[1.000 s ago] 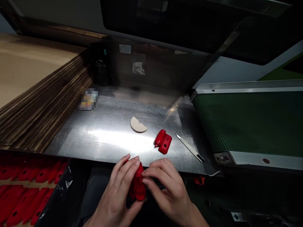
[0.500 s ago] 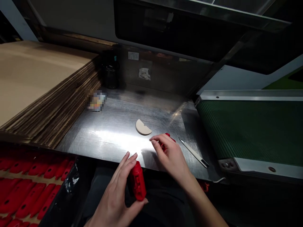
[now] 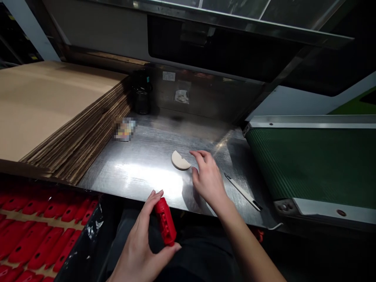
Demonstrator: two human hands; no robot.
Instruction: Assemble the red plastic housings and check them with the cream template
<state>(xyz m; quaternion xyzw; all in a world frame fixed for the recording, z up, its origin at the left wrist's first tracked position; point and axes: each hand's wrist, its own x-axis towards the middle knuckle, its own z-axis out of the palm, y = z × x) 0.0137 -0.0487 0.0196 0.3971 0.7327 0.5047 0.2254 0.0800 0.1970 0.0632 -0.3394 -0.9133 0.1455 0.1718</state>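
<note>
Two bare hands work at the near edge of a shiny metal table [image 3: 141,168], seen from the head camera. The left hand [image 3: 141,246] is below the table edge, over the person's lap, and its fingers and thumb are clamped round a red plastic part [image 3: 166,221]. That part stands nearly upright in the grip, tilted a little, with the fingertips on its upper left side and the thumb under its lower end.

Up and to the right of that grip, the right hand [image 3: 207,178] lies palm down on the table, fingers loosely curled and a little spread. Whether anything is held beneath the palm cannot be told, since the hand covers that spot. Its forefinger tip is just beside a pale half-round disc [image 3: 180,161], which lies flat on the metal to the left of the fingertips; whether they touch is not clear.

Right of the right hand, close but apart from it, a thin knife [image 3: 243,187] lies slantwise on the table. Further right runs a green conveyor belt [image 3: 311,160].

Left of the left hand's grip, and lower, a tray holds rows of red parts [image 3: 38,239]. Above that, a stack of cardboard sheets [image 3: 58,113] sits at the table's left side. A dark jar [image 3: 141,96] stands at the back, well away from both hands.
</note>
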